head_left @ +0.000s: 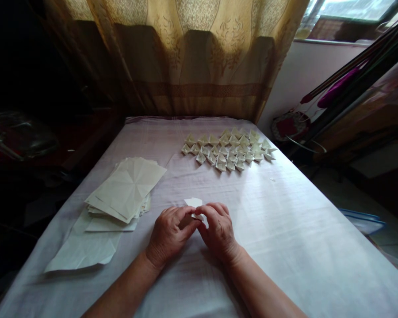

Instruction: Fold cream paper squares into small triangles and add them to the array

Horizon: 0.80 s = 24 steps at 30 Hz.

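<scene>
Between my two hands is a small piece of folded white paper (193, 202), near the middle of the table. My left hand (170, 234) pinches it from the left with thumb and forefinger. From the right, my right hand (218, 230) grips it the same way, and the fingertips of both hands nearly meet. Part of the folded paper is hidden behind the fingers. To the left of my hands lies a stack of creased paper sheets (128, 187). Beyond my hands, toward the far right, stand many small folded paper boats (231, 152) in close rows.
A pale cloth covers the table (285, 247). Below the stack lies a larger loose sheet (82, 249). A patterned curtain (199, 62) hangs behind the far edge. Dark poles and a bag (291, 125) are beyond the right edge, with a blue-edged item (363, 221) lower down.
</scene>
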Each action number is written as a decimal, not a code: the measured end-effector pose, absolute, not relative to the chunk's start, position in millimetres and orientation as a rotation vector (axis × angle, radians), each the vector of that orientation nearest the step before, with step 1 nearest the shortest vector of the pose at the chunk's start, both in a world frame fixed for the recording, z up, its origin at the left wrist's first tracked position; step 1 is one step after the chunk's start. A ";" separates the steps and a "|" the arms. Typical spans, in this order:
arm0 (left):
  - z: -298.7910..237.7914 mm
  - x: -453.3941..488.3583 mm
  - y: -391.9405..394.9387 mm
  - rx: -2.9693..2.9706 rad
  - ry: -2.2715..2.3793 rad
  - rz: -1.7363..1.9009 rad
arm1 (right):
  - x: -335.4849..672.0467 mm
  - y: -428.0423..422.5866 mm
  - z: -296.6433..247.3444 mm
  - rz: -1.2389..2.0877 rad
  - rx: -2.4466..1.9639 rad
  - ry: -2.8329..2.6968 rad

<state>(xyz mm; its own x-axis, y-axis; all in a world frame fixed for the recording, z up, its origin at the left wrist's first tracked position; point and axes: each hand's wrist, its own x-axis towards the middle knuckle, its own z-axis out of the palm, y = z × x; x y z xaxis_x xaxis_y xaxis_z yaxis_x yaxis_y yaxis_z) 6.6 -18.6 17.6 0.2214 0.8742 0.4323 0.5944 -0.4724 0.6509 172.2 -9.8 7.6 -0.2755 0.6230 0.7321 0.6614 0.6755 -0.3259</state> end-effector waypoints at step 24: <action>21.1 -21.6 -14.9 2.470 1.411 0.783 | 193.1 5.8 7.8 -0.044 -0.967 -2.527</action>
